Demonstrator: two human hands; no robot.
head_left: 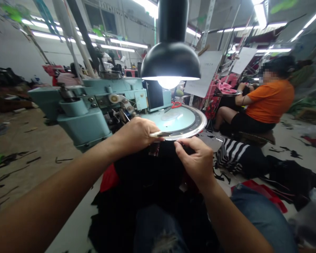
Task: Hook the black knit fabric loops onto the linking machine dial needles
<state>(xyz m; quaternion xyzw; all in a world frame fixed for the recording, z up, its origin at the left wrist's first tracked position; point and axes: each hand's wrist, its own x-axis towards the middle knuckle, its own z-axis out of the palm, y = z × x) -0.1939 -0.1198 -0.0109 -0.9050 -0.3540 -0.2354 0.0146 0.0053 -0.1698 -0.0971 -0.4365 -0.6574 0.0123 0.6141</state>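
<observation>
Two hands sit close together, with little room between them, by the rim of a round machine plate [186, 123]: the left hand [135, 135] pinches a thin pale tool [158, 134], the right hand [195, 161] narrowly grips black cloth [160, 154] just below the edge.

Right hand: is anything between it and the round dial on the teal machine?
Nothing visible stands between them. The right hand sits just below the rim of the round dial, its fingers close to the edge, with black fabric beneath.
</observation>
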